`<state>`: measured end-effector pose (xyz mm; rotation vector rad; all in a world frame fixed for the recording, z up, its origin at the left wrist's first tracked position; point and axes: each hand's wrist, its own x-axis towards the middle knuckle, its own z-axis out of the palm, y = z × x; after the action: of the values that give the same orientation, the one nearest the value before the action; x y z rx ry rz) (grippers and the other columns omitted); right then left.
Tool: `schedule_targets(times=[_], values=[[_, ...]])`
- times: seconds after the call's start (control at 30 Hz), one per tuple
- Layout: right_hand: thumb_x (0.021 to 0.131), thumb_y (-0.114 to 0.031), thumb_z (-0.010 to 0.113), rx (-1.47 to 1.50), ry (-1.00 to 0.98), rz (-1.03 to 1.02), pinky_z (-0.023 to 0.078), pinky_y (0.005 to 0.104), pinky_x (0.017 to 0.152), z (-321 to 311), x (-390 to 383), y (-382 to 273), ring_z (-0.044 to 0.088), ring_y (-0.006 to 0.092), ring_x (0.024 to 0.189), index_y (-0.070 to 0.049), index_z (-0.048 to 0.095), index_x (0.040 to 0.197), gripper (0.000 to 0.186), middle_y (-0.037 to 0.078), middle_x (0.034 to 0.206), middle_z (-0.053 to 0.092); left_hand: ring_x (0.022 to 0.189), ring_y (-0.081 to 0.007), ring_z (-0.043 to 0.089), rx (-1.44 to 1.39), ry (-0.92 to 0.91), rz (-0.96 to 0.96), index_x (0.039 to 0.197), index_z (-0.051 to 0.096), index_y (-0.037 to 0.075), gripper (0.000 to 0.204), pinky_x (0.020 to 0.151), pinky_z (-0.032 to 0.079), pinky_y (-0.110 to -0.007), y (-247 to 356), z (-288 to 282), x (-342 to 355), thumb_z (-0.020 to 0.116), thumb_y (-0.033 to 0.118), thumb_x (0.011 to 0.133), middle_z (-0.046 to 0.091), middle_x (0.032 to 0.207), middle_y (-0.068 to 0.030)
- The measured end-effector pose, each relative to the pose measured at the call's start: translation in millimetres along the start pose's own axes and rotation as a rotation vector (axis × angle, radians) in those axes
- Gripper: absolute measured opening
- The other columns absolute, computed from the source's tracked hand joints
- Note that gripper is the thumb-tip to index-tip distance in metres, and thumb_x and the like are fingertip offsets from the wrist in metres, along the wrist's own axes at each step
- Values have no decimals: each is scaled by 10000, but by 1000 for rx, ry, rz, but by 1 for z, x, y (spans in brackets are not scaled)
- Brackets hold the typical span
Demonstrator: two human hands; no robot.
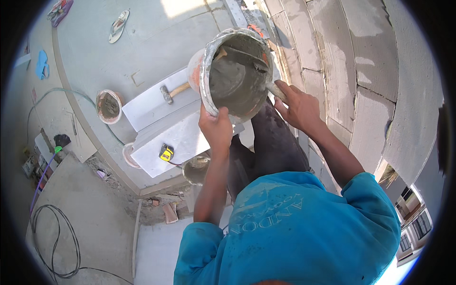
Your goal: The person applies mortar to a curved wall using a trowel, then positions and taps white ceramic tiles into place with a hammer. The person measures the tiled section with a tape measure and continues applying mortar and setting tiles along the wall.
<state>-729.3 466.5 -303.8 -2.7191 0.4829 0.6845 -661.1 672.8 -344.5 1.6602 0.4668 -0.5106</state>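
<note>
A mortar-crusted bucket (236, 83), tilted toward me, holds wet grey mortar, a dark strip and part of a wooden handle. My left hand (215, 124) grips the lower left of its rim. My right hand (300, 105) is closed on a grey, mortar-coated handle (277, 90) at the bucket's right side; what that handle joins is unclear. Just left of the bucket, a hammer (168, 95) with a wooden handle lies on white slabs (148, 108), and a yellow tape measure (166, 152) rests on the lower slab.
A small mortar pail (109, 106) stands by a hose (71, 91). Another bucket (196, 169) sits below the slabs. Sandals (118, 26), a blue cloth (42, 64), coiled cable (57, 237) and rubble (171, 213) lie about. A block wall (351, 71) runs along the right.
</note>
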Motion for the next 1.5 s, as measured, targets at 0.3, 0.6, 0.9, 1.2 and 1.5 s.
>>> schedule_targets(times=[0.3, 0.6, 0.9, 1.2, 1.5], values=[[1027, -287, 492, 1432, -69, 433, 441, 272, 473, 4, -228, 12, 508, 113, 482, -69, 505, 1422, 452, 39, 739, 584, 950, -159, 635, -164, -266, 147, 1268, 569, -43, 479, 871, 496, -299, 32, -21, -163, 596, -43, 789, 678, 1107, -117], [1002, -362, 510, 2226, 181, 352, 386, 249, 417, 83, -434, 82, 454, 103, 451, -90, 524, 1370, 458, 42, 733, 559, 861, -174, 640, 26, -703, -147, 1290, 512, 78, 553, 558, 507, -366, -1, 56, -241, 602, -49, 759, 620, 1062, -73], [1006, -461, 605, 1643, 654, 677, 395, 207, 393, 51, -588, 207, 465, 57, 415, -78, 586, 1289, 476, -4, 652, 520, 958, -298, 640, 217, -868, -321, 1285, 474, 62, 561, 701, 627, -526, -77, 98, -308, 595, -55, 750, 546, 1151, -121], [960, -588, 561, 195, 642, 791, 539, 481, 735, 22, -555, 310, 715, 337, 920, -256, 619, 1331, 501, 101, 969, 748, 834, -251, 630, 292, -769, -219, 1233, 492, 72, 497, 615, 597, -439, -90, 86, -352, 591, -55, 763, 576, 1027, -108], [933, -348, 640, 122, 822, 936, 553, 498, 727, 135, -552, 260, 696, 293, 912, -265, 556, 1291, 377, 56, 1094, 599, 804, -224, 620, 323, -712, -146, 1236, 487, 121, 485, 600, 559, -413, -80, 85, -338, 595, -41, 792, 570, 980, -77]])
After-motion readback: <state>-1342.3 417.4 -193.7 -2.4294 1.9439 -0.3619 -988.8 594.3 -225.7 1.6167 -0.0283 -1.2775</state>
